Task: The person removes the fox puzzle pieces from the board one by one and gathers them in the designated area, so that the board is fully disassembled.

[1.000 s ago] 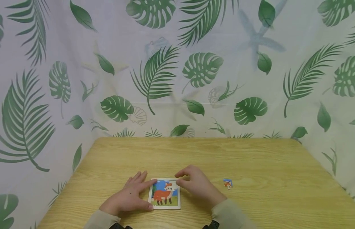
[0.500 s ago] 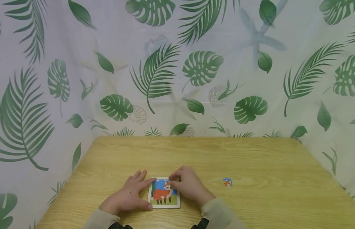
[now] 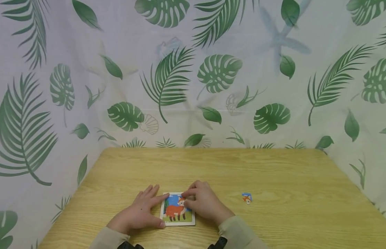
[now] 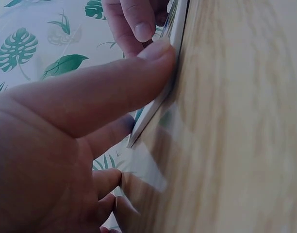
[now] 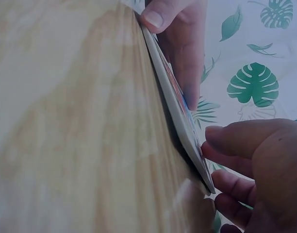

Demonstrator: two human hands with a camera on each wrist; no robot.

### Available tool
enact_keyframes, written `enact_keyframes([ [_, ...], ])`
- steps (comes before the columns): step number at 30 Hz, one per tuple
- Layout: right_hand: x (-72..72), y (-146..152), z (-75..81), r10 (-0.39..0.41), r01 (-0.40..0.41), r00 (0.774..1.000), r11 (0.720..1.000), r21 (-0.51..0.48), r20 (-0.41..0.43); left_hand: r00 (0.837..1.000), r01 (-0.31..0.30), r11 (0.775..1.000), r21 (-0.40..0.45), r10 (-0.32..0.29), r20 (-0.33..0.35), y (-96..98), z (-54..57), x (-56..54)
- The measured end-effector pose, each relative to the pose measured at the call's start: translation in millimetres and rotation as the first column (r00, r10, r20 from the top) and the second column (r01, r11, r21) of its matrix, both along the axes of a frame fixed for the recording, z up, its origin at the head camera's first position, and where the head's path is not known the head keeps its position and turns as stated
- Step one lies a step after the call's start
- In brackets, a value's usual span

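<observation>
A small square picture puzzle (image 3: 172, 211) of a red fox, in a white frame, lies on the wooden table. My left hand (image 3: 141, 212) is spread along its left side, thumb on the lower left corner and index finger at the upper left. In the left wrist view its thumb (image 4: 124, 97) is straight against the frame's edge. My right hand (image 3: 205, 202) reaches over the upper right corner with bent thumb and index finger, covering that part. In the right wrist view these fingers (image 5: 231, 138) are low over the board; I cannot tell whether they pinch a piece.
One loose puzzle piece (image 3: 247, 198), blue with a fox's face, lies on the table to the right of my right hand. The table (image 3: 289, 180) ends at a leaf-printed cloth (image 3: 230, 128) hung behind it and along the sides.
My right hand has shifted left, its fingertips moving from the puzzle's right edge onto its upper right part. My left hand and the loose piece have kept their places.
</observation>
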State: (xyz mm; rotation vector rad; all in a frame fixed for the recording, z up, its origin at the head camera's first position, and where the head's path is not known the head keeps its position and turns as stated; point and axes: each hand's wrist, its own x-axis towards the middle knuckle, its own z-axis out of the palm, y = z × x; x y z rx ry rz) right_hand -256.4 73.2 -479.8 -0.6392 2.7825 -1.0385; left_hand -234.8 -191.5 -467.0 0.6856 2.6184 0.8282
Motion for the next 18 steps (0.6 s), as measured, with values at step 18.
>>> enact_keyframes([
  [18, -5.3, -28.0, -5.9, -0.262, 0.262, 0.965, 0.965, 0.006, 0.008, 1.000, -0.005, 1.000, 0.009, 0.005, -0.005, 0.9, 0.3, 1.1],
])
